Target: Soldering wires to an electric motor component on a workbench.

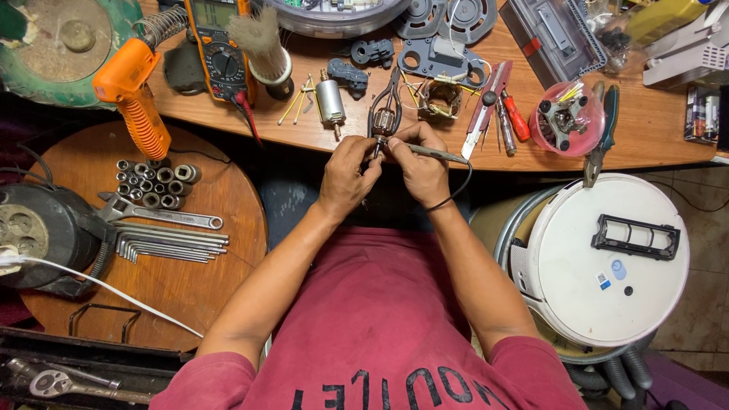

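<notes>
Over the lap, left hand fingers pinch a motor armature; right hand seemingly grips a soldering iron.

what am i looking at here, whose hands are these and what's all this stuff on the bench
This is one picture from a camera worn on a person's head, looking down at their own two bare hands. The left hand pinches a small motor rotor with copper windings. The right hand has its grip on a thin corded tool, its tip at the rotor. On the wooden bench lie a multimeter, a small grey motor, screwdrivers and pliers. A round side table holds sockets and wrenches. A white round robot vacuum sits on the right.
</notes>
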